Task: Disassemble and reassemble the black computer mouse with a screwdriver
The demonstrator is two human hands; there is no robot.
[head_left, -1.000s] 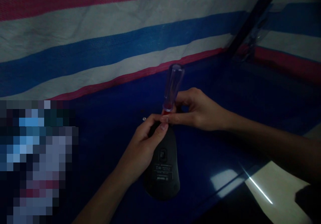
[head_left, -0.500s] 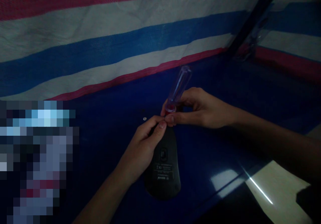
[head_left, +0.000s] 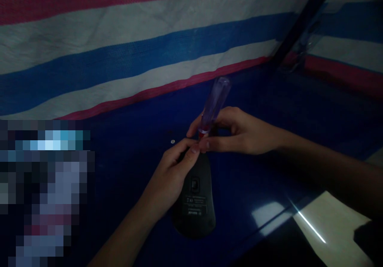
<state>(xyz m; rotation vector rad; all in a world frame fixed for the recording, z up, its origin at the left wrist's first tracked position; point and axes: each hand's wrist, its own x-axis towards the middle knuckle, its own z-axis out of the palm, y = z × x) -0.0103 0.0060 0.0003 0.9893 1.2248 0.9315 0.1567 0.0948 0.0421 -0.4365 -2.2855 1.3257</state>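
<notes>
A black computer mouse (head_left: 194, 219) lies underside up on the blue table, with its sensor opening and printed label showing. My right hand (head_left: 236, 131) is closed around the lower end of a screwdriver (head_left: 216, 97) with a clear purplish handle and a red collar. The screwdriver leans to the right above the far end of the mouse, and fingers hide its tip. My left hand (head_left: 176, 165) rests along the mouse's left side, thumb and forefinger pinched together by the tip. What they pinch is hidden. A tiny silver piece, perhaps a screw (head_left: 172, 142), lies left of the fingertips.
Behind the table (head_left: 134, 119) hangs a striped red, white and blue sheet (head_left: 119, 55). A dark pole (head_left: 302, 24) stands at the back right, beside clear plastic. Pixelated blocks cover the lower left. Light reflects off the tabletop at the right front.
The screwdriver handle has turned and shifted slightly to the right. My right forefinger has extended left, away from the collar. My left hand and the mouse have hardly moved.
</notes>
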